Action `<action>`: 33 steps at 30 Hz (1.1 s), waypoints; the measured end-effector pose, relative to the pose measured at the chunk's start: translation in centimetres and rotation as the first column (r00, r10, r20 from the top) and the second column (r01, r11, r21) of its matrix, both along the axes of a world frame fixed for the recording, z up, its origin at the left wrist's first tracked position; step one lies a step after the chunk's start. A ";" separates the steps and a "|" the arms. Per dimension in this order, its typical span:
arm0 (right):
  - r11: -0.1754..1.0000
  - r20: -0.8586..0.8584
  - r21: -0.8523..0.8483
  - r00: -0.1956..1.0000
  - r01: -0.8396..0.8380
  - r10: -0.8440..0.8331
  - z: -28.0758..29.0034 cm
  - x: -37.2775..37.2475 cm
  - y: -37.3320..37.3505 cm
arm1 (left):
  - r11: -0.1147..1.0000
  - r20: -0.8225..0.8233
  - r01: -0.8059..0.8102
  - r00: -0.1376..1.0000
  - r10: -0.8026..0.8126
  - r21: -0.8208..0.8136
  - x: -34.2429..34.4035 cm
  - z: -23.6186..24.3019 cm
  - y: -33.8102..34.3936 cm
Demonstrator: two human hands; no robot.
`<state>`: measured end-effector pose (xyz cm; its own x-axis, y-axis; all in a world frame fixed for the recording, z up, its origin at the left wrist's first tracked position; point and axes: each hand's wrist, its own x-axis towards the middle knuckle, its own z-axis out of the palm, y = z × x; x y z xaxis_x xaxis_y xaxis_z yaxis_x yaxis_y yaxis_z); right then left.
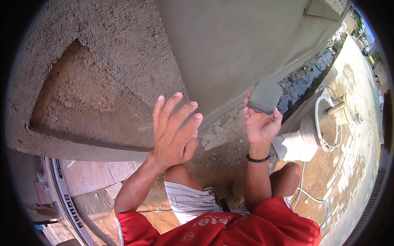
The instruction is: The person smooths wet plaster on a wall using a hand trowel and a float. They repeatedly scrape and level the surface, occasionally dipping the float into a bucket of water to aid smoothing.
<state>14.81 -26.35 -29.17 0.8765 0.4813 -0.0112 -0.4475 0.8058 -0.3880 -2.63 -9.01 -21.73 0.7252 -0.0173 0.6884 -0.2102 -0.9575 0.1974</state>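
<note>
My left hand is raised with its fingers stretched and slightly apart, near the corner where the rough plastered wall meets the smooth grey wall. Nothing shows in it; whether the fingertips touch the plaster, I cannot tell. To the right, my right hand is palm up, fingers and thumb around the lower end of a flat, grey rectangular block. The block is tilted up beside the foot of the smooth wall. Its material is unclear, and some of my fingers are hidden behind it.
A recessed panel is set into the rough wall. At right are a whitish bucket, a hose and a ditch with dark water. A long wrapped strip and pinkish slabs lie at lower left.
</note>
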 end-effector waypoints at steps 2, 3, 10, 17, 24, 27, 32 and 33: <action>0.993 -0.090 -0.008 0.989 -0.115 0.114 -4.1 -0.4 -1.2 | 0.987 -0.392 -0.056 0.920 -0.007 -0.150 -0.1 -2.8 -2.9; 0.986 -0.104 0.007 0.981 -0.164 0.164 -5.4 -0.8 -1.4 | 0.978 -0.538 -0.068 0.841 -0.051 -0.198 0.1 -4.3 -3.7; 0.972 -0.329 -0.170 0.939 -0.163 0.100 -14.2 -0.2 -1.7 | 0.915 -0.809 0.010 0.464 -0.361 -0.403 0.7 -13.7 -9.1; 0.847 -0.594 -0.505 0.779 -0.167 -0.200 -23.6 -1.2 -9.7 | 0.953 -0.904 -0.035 0.327 -0.275 -0.302 0.7 -19.6 -9.4; 0.529 -0.389 -0.813 0.903 -0.242 -0.185 -22.7 1.2 -11.6 | 0.894 -0.829 -0.088 0.425 -0.365 -0.439 3.7 -19.1 -9.3; 0.274 -0.279 -0.930 0.956 -0.246 -0.089 -22.8 2.4 -12.8 | 0.892 -0.835 -0.078 0.395 -0.383 -0.445 4.2 -19.0 -9.5; 0.308 -0.419 -0.889 0.872 -0.338 -0.252 -27.7 3.3 -14.1 | 0.895 -0.856 -0.103 0.360 -0.372 -0.433 4.4 -20.6 -9.6; 0.250 -0.434 -0.891 0.871 -0.378 -0.231 -29.0 4.1 -13.1 | 0.897 -0.855 -0.110 0.370 -0.363 -0.428 4.3 -21.0 -9.3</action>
<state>18.95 -39.47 -58.14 0.5779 -0.0927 -0.8108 -0.8161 -0.0599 -0.5748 1.66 -18.34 -42.73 0.9054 -0.1049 -0.4115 0.2094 -0.7327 0.6476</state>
